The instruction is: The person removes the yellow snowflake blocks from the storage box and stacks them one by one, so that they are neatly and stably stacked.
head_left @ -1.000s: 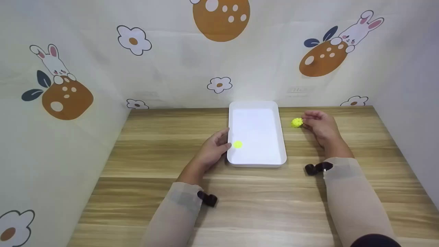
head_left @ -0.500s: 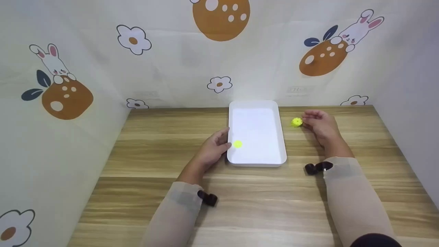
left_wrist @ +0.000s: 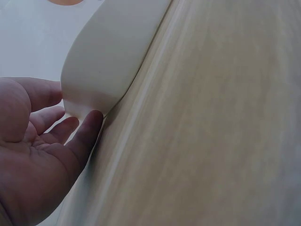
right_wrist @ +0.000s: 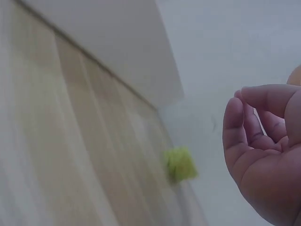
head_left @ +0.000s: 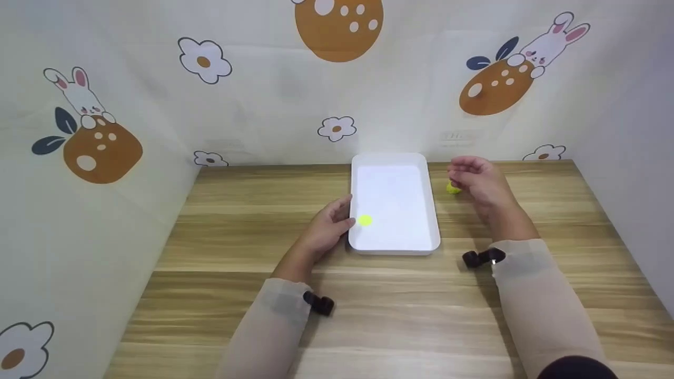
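Observation:
A white rectangular tray (head_left: 397, 210) stands against the back wall. My left hand (head_left: 325, 229) holds its left side, thumb at the rim and fingers along the outer wall (left_wrist: 113, 52). Inside the tray, near that thumb, lies a flat, round, bright yellow disc (head_left: 365, 220). On the table right of the tray sits a small yellow piece (head_left: 453, 188), notched-looking in the earlier frames and blurred in the right wrist view. My right hand (head_left: 482, 181) hovers just above and beside it, partly covering it. Its thumb and fingertips come close together, with nothing visible between them.
The wood-grain table (head_left: 237, 237) ends at a printed curtain wall (head_left: 274, 95) behind, with further walls at left and right. A dark strapped wrist camera (head_left: 318, 304) juts from each sleeve. A dark round object (head_left: 574, 368) shows at the bottom right.
My right hand has let go of the small yellow piece and risen slightly up and left above it. The piece stays on the table. The left hand and tray have not moved.

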Available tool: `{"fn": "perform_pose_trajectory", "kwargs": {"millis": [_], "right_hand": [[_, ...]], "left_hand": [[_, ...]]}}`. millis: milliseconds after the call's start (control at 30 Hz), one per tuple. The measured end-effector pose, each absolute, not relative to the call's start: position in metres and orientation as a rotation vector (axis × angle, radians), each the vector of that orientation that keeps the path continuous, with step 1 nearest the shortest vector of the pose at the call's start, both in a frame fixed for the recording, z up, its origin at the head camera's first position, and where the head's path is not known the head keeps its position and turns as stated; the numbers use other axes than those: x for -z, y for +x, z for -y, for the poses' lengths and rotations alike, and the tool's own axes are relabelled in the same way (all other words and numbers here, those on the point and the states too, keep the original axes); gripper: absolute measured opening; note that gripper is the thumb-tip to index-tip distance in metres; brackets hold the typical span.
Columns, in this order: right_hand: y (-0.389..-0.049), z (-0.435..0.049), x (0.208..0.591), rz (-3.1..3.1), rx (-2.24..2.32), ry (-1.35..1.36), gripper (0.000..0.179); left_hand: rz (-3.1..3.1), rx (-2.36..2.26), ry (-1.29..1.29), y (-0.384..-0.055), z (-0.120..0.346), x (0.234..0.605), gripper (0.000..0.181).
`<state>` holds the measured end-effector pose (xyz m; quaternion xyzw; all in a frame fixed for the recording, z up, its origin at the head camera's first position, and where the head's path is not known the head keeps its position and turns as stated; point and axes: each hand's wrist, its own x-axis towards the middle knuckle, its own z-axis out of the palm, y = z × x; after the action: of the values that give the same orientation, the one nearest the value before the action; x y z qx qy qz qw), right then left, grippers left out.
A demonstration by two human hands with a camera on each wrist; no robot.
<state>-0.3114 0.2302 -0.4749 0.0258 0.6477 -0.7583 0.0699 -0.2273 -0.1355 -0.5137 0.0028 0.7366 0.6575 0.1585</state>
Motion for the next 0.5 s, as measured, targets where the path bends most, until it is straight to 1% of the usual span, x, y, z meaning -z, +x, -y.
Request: {"fn": "perform_pose_trajectory", "kwargs": {"millis": [267,500], "right_hand": [[-0.3,-0.189,0.45,-1.993,2.146,-0.19,0.021],[-0.3,-0.152,0.432,-2.091,1.939,-0.355,0.023]], "left_hand": [[-2.115,-1.874,-0.019,-0.228,0.133,0.513,0.064],[-2.106,-1.904,0.022,-0.229,0.134,0.515,0.064]]}}
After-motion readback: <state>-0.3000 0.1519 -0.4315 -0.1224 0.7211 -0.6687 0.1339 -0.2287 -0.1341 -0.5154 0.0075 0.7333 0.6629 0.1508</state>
